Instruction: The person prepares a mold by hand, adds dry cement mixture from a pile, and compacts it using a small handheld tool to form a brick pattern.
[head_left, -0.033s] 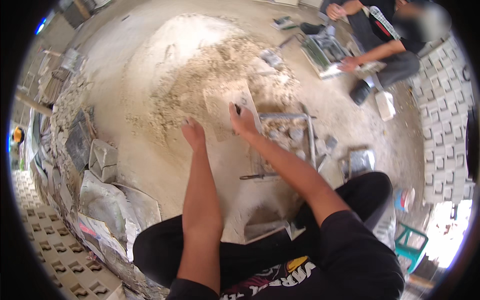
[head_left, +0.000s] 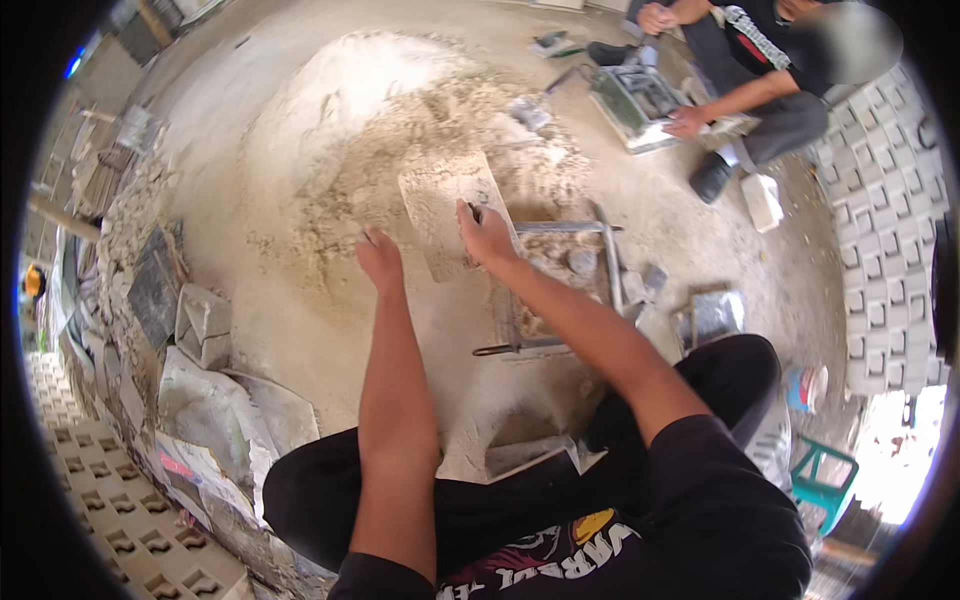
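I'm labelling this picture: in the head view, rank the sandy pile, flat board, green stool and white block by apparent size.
Largest to smallest, as they look:
Sandy pile
Flat board
Green stool
White block

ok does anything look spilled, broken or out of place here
Jagged rubble lies strewn along the left side, looking broken and untidy. The pale heap sits loose on the floor with scattered edges, so it could pass for a spill. The board at the right hand shows no obvious damage.
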